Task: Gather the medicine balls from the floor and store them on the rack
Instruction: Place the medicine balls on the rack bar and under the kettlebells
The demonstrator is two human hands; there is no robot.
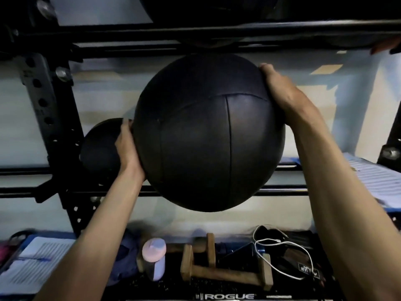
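A large black medicine ball (208, 135) fills the middle of the head view, raised in front of the black rack (50, 118). My left hand (127, 146) presses its lower left side. My right hand (280, 85) curls over its upper right side. The ball hangs above the rack's lower rails (26, 190) and just under the upper rails (217, 33). A smaller black ball (99, 146) sits on the lower rails at the left, right behind my left hand. More dark balls (206, 9) rest on the upper rails.
On the floor below lie wooden push-up bars (225, 263), a pink and lilac bottle (154, 257), a white cable (286, 253), dark clothes and papers (32, 263). More papers (377, 181) lie at the right. A pale wall stands behind the rack.
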